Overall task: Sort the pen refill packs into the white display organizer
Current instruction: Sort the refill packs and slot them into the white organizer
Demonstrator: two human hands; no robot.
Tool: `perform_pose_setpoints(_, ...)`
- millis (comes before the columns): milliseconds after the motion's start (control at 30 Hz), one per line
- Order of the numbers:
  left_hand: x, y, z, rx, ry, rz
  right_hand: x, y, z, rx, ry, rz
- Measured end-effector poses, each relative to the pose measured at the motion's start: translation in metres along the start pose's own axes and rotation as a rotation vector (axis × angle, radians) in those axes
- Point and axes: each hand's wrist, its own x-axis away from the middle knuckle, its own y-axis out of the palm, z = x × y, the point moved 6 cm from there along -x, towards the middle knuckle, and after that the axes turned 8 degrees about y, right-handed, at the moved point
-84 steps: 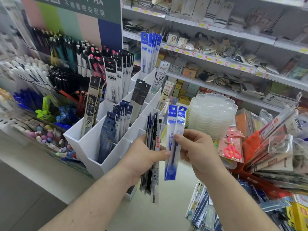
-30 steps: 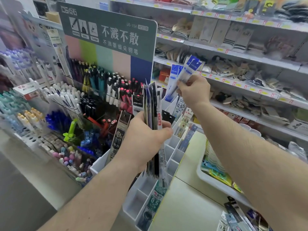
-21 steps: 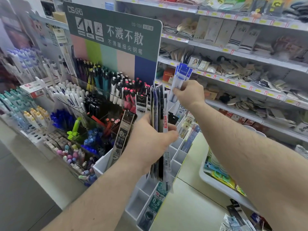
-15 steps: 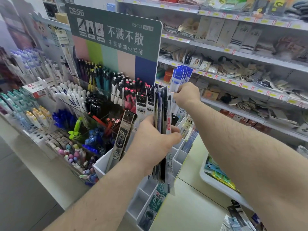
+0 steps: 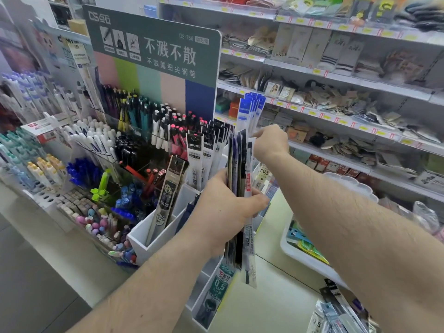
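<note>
Shop shelves (image 5: pixel 336 75) stacked with socks and small packaged goods fill the background on the right, with yellow price tags along their edges. At the left stands a pen display under a green sign (image 5: pixel 153 46) printed in white characters, its tiers crowded with upright pens in white, black, teal, pink and blue. Just in front of it, on a pale tabletop (image 5: pixel 271 299), sits the white display organizer (image 5: pixel 144 239), a stepped block of open compartments. One front compartment holds a tall grey-and-black refill pack (image 5: pixel 168 195) leaning back, and the compartments behind it hold black-topped refill packs (image 5: pixel 204 152) standing upright. At the organizer's far end stands a cluster of blue-topped refill packs (image 5: pixel 249 111), rising above everything beside them. The left hand (image 5: pixel 225 212) is clenched round a fanned bundle of refill packs (image 5: pixel 240 183), held upright over the organizer with thumb across the front; the lower ends of the packs hang below the fist. The right hand (image 5: pixel 270 141) reaches past the bundle, fingers curled at the base of the blue-topped packs, and it seems to pinch them, though the bundle hides the fingertips. A white tray (image 5: pixel 298 255) with colourful items lies on the tabletop under the right forearm, and more packets (image 5: pixel 336 313) lie at the lower right corner.
</note>
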Motion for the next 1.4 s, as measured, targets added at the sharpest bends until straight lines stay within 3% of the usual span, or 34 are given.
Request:
perform_pose_setpoints(267,0.014,0.033,-0.037,0.091,-0.160,-0.124,0.073,-0.029,0.069,-0.555,0.096,-0.098)
perform_pose_setpoints(367,0.017,0.045,-0.060,0.260,-0.345,-0.115,0.111,-0.032,0.092,-0.648,0.125,-0.159)
perform_pose_setpoints(467,0.021,0.056,-0.081,0.493,-0.516,-0.072,0.142,-0.026,0.117,-0.617,0.171,-0.177)
perform_pose_setpoints(600,0.022,0.059,-0.095,0.531,-0.520,0.032,0.180,-0.008,0.144,-0.346,0.232,-0.322)
perform_pose_setpoints(733,0.026,0.066,-0.101,0.518,-0.515,0.056,0.209,0.018,0.152,-0.299,0.275,-0.532)
perform_pose_setpoints(900,0.032,0.072,-0.103,0.330,-0.418,-0.087,0.209,0.027,0.163,-0.284,0.247,-0.411)
perform_pose_setpoints(1033,0.047,0.082,-0.106,0.300,-0.419,-0.186,0.210,0.021,0.168,-0.115,0.230,-0.253)
perform_pose_setpoints(1200,0.050,0.079,-0.110,0.458,-0.483,-0.183,0.216,0.011,0.173,-0.061,0.265,-0.480)
perform_pose_setpoints(1233,0.050,0.077,-0.110,0.484,-0.488,-0.206,0.213,0.003,0.177,0.001,0.264,-0.459)
perform_pose_setpoints(1333,0.054,0.074,-0.111,0.508,-0.493,-0.318,0.198,-0.025,0.179,-0.026,0.235,-0.097)
perform_pose_setpoints(1400,0.057,0.076,-0.112,0.504,-0.487,-0.404,0.191,-0.028,0.176,-0.234,0.225,-0.010)
